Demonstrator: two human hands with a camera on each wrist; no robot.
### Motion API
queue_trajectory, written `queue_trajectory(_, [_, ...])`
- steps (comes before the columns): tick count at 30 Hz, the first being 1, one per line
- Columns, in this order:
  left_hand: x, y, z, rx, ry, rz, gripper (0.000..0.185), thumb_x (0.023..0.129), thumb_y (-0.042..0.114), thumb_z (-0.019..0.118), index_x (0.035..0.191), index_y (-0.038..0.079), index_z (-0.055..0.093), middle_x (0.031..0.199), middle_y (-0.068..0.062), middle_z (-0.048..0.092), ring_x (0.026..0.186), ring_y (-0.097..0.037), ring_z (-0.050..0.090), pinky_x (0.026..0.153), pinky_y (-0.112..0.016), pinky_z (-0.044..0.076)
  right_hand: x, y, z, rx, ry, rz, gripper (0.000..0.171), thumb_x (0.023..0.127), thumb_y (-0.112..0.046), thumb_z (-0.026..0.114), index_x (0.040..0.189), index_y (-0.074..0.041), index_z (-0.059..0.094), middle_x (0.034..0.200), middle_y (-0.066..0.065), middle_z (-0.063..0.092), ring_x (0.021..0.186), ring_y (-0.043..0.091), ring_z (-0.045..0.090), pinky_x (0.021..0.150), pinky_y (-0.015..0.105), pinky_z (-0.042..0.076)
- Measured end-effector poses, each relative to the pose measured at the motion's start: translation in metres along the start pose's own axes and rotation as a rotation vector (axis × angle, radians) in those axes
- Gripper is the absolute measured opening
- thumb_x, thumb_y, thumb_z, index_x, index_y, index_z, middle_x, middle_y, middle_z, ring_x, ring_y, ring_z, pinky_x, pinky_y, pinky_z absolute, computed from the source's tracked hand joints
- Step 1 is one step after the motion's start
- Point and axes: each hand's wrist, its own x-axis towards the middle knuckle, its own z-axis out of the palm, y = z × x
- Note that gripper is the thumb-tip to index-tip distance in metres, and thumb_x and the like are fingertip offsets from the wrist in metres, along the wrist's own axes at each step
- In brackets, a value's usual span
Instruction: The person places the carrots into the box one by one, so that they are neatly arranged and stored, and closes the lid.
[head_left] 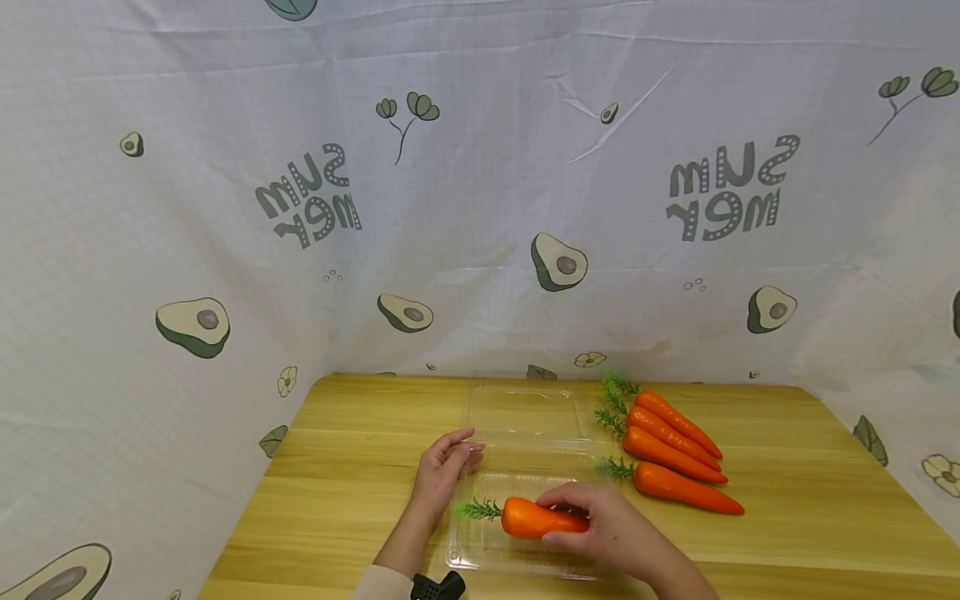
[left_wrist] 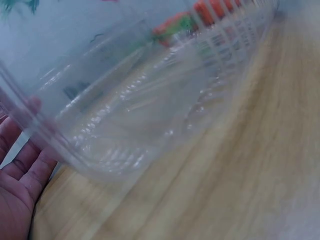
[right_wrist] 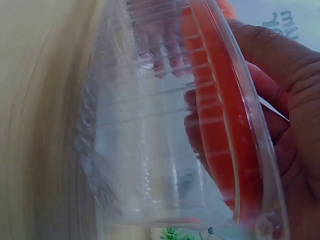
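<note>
Draping the whole background is a pale cloth (head_left: pixel 480 167) printed with avocados and mirrored lettering, rising behind and to both sides of the work surface. Below it, from about 4 o'clock round to 8 o'clock in the head view, lies the wooden table (head_left: pixel 810 500), light yellow with a visible grain.

At the table's centre sits a clear plastic clamshell box (head_left: pixel 517 442), opened flat: one half lies toward 12 o'clock, the other toward 6 o'clock, nearer the person. At 3 o'clock of the far half, four loose carrots (head_left: pixel 675 454) lie side by side on the wood, green tops toward the box and tips pointing to 4 o'clock, just beside the box's edge.

At 6 o'clock, the right hand (head_left: pixel 600 525) is curled around the thick body of a single carrot (head_left: pixel 536 517), grasping it over the near half of the box; its leafy top points to 9 o'clock. The right wrist view shows the orange body pressed against the palm, seen through ribbed plastic.

At 9 o'clock of the box, the left hand (head_left: pixel 446 462) rests with fingers loosely extended, gripping nothing, its fingertips at the box's left rim. The left wrist view shows the open palm just beside the clear wall.
</note>
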Motion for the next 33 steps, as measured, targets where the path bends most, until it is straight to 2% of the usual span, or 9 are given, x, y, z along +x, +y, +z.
queue_trajectory(7, [0.000,-0.001,0.000,-0.014,-0.004,0.000,0.041,0.105,0.015,0.055,0.140,-0.007,0.055,0.122,-0.027,0.070,0.110,-0.034,0.072,0.091,-0.031,0.060,0.003,-0.003,0.008,0.009,-0.077,0.034,0.034,0.087,-0.049,0.078,0.114,-0.029,0.074,0.111,-0.011,0.073,0.093,-0.003,0.059,0.081,0.024,0.055])
queue_trajectory(23, [0.000,-0.001,0.000,-0.040,-0.012,0.022,0.041,0.104,0.013,0.056,0.139,-0.008,0.055,0.122,-0.030,0.068,0.111,-0.039,0.070,0.093,-0.035,0.060,0.005,-0.002,0.015,-0.117,-0.143,0.017,0.031,0.087,-0.038,0.081,0.112,-0.020,0.077,0.104,-0.015,0.074,0.087,-0.006,0.058,0.076,0.024,0.055])
queue_trajectory(30, [0.001,-0.001,0.001,-0.038,-0.011,0.018,0.040,0.104,0.011,0.055,0.138,-0.009,0.055,0.122,-0.032,0.068,0.111,-0.041,0.070,0.092,-0.034,0.061,0.006,0.001,0.017,-0.094,-0.159,-0.018,0.027,0.089,-0.032,0.080,0.111,-0.017,0.077,0.102,-0.010,0.076,0.087,-0.006,0.063,0.074,0.022,0.057])
queue_trajectory(33, [0.001,-0.001,0.001,-0.041,-0.009,0.014,0.039,0.104,0.011,0.055,0.138,-0.009,0.055,0.121,-0.031,0.068,0.110,-0.039,0.071,0.092,-0.034,0.061,0.005,0.001,0.016,-0.067,-0.167,-0.003,0.026,0.090,-0.032,0.079,0.112,-0.017,0.077,0.103,-0.010,0.076,0.088,-0.005,0.064,0.075,0.022,0.058])
